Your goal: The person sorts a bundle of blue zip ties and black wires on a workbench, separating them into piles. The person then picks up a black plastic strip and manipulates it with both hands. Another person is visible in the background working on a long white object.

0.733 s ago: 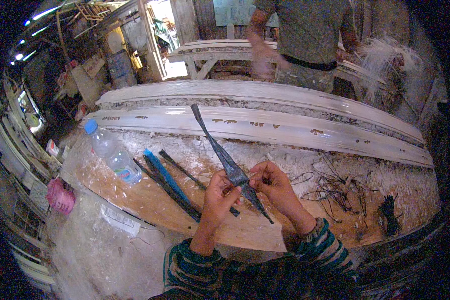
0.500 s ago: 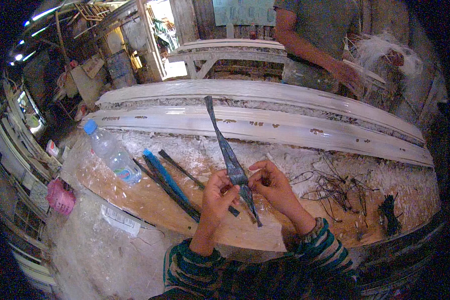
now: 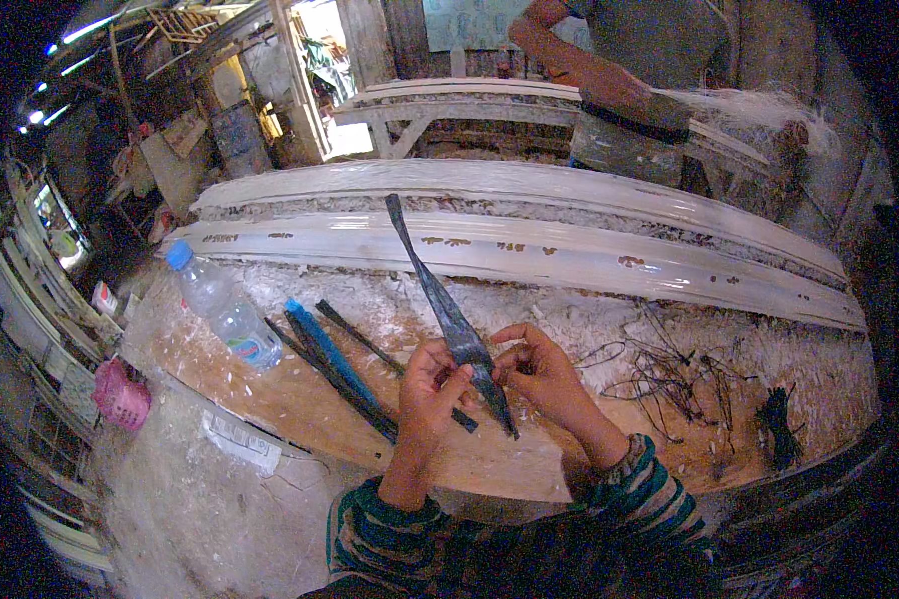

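A long, thin dark grey strip (image 3: 438, 295), flat and partly twisted, slants up and away over the wooden board. My left hand (image 3: 430, 394) pinches its wider lower part between thumb and fingers. From the other side my right hand (image 3: 541, 371) grips the strip's edge with thumb and fingertips, the other fingers curled. The strip's short lower end hangs below both hands. To the left of my left hand lie dark strips (image 3: 342, 381), a blue strip (image 3: 317, 346) and a thin dark strip (image 3: 360, 337), which runs behind that hand.
Two long, glossy white pieces (image 3: 519, 247) lie across the far side of the board (image 3: 529, 469). A clear bottle (image 3: 218, 304) stands at left, a pink basket (image 3: 122, 394) beyond. At right are tangled black strands (image 3: 674, 384) and a black bundle (image 3: 777, 429). A person (image 3: 654, 50) works near white fibres (image 3: 754, 112).
The strip's far tip has swung left and its lower end has risen a little. My hands barely move. Across the bench, the other person's arm has shifted and the white fibres lie flatter.
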A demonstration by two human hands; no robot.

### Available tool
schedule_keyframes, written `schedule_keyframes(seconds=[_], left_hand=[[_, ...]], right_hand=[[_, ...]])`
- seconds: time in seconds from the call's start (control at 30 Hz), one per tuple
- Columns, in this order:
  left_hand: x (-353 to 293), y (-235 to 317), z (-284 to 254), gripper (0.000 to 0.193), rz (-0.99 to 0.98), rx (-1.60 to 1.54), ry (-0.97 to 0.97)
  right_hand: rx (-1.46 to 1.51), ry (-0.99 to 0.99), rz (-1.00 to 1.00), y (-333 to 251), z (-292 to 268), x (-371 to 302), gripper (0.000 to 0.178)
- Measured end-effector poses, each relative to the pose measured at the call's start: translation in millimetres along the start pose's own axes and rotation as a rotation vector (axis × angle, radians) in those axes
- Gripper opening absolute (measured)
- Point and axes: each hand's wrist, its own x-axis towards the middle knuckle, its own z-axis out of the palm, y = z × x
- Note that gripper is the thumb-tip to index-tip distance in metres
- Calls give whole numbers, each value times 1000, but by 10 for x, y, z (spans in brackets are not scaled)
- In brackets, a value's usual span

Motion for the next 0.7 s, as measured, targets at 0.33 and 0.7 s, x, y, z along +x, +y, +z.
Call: schedule_keyframes(seconds=[0.33,0.7], left_hand=[[13,-19,10,22,51,-26,27],[3,-19,37,32,-38,31,-117]], right_hand=[[-90,65,-29,36,14,35,30],[40,20,-90,4,29,-1,27]])
